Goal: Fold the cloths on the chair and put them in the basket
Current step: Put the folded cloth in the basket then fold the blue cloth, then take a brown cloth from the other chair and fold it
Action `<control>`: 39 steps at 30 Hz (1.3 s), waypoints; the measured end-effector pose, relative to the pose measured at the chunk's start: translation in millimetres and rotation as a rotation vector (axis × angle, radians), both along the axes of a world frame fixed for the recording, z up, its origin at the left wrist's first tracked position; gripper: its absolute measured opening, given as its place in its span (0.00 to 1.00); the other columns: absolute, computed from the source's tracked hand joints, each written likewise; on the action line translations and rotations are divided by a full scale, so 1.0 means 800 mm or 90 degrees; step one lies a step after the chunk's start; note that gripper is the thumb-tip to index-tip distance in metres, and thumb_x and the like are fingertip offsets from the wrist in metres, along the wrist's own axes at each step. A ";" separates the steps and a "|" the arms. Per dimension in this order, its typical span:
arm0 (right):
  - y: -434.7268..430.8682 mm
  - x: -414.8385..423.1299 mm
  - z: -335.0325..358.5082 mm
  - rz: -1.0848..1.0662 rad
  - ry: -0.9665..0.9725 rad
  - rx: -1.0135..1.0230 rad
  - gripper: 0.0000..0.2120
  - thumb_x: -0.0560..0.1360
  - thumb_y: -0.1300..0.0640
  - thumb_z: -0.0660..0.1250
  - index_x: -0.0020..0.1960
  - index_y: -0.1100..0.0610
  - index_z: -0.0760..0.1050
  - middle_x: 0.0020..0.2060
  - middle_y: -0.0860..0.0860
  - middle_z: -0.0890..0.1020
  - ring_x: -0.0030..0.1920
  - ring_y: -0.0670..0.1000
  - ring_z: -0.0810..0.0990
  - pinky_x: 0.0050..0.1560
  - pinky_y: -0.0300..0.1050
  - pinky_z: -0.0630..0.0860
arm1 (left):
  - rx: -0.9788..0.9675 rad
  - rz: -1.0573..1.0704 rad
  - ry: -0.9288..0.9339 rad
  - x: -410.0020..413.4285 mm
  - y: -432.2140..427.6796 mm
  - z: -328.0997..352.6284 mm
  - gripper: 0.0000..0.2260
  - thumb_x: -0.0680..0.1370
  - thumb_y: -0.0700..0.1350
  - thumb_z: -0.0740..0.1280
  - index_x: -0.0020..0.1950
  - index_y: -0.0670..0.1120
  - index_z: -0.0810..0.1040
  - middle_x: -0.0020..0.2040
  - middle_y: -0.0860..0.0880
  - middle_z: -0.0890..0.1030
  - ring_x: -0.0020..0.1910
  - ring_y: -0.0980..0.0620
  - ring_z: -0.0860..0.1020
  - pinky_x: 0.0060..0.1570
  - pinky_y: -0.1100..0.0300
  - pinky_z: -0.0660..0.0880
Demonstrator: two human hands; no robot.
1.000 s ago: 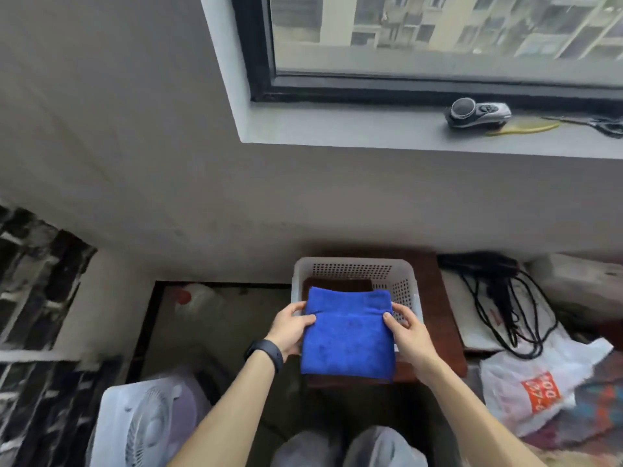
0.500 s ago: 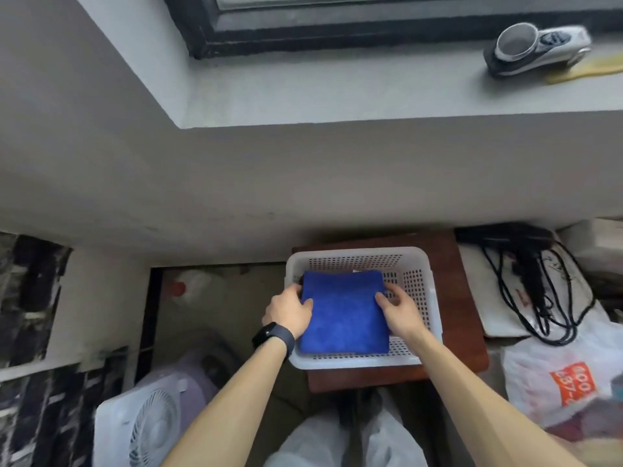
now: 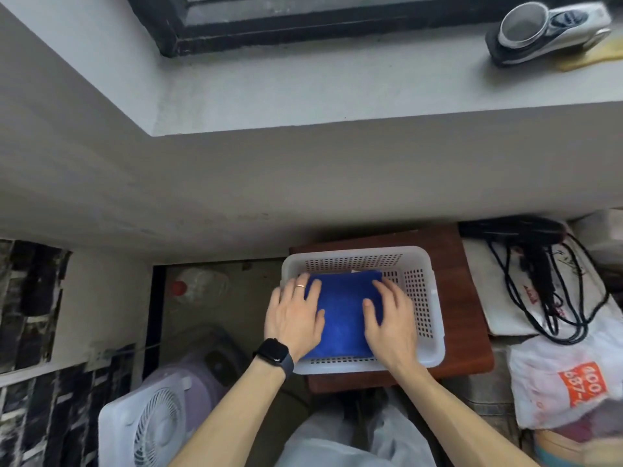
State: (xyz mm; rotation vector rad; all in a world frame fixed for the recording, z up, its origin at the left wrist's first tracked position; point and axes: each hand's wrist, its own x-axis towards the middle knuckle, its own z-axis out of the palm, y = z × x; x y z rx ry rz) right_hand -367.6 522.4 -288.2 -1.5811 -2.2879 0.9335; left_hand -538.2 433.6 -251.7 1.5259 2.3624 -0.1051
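A folded blue cloth [image 3: 342, 315] lies flat inside the white perforated basket [image 3: 423, 291], which stands on a dark brown wooden chair seat [image 3: 462, 318]. My left hand [image 3: 295, 318], with a ring and a black watch on its wrist, rests palm down on the cloth's left side and the basket's left rim. Over the cloth's right side lies my right hand [image 3: 391, 321], also palm down with fingers spread. Neither hand grips the cloth. A sliver of something pale shows at the cloth's far edge; whatever is under the cloth is hidden.
A window ledge [image 3: 337, 85] juts out overhead with an electric shaver [image 3: 546, 28] on it. A black hair dryer with its cord [image 3: 539, 261] and a white plastic bag [image 3: 566, 382] lie right of the chair. A white fan [image 3: 148, 429] stands lower left.
The blue cloth went from held above the basket down into it. Both hands released its edges and now lie flat on top. The camera tilted down and closer.
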 end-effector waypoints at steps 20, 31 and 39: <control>0.006 -0.010 -0.087 0.318 -0.273 -0.035 0.30 0.81 0.37 0.45 0.80 0.42 0.41 0.80 0.45 0.38 0.79 0.50 0.32 0.75 0.69 0.39 | -0.320 -0.162 0.232 0.007 -0.002 -0.092 0.40 0.75 0.72 0.36 0.76 0.49 0.28 0.74 0.34 0.28 0.72 0.30 0.29 0.67 0.33 0.27; 0.032 0.025 0.020 0.435 -0.257 0.081 0.23 0.77 0.50 0.62 0.72 0.51 0.72 0.74 0.54 0.71 0.77 0.59 0.62 0.74 0.72 0.52 | -0.241 0.057 0.089 0.053 -0.020 -0.006 0.31 0.82 0.61 0.48 0.80 0.48 0.47 0.80 0.43 0.39 0.78 0.42 0.36 0.71 0.34 0.34; -0.033 0.035 0.123 0.682 -0.081 0.130 0.18 0.76 0.50 0.64 0.64 0.46 0.78 0.65 0.46 0.80 0.71 0.56 0.72 0.68 0.62 0.68 | 0.007 0.624 -0.123 0.176 -0.164 0.077 0.23 0.77 0.56 0.59 0.72 0.57 0.68 0.75 0.53 0.66 0.78 0.46 0.54 0.75 0.45 0.50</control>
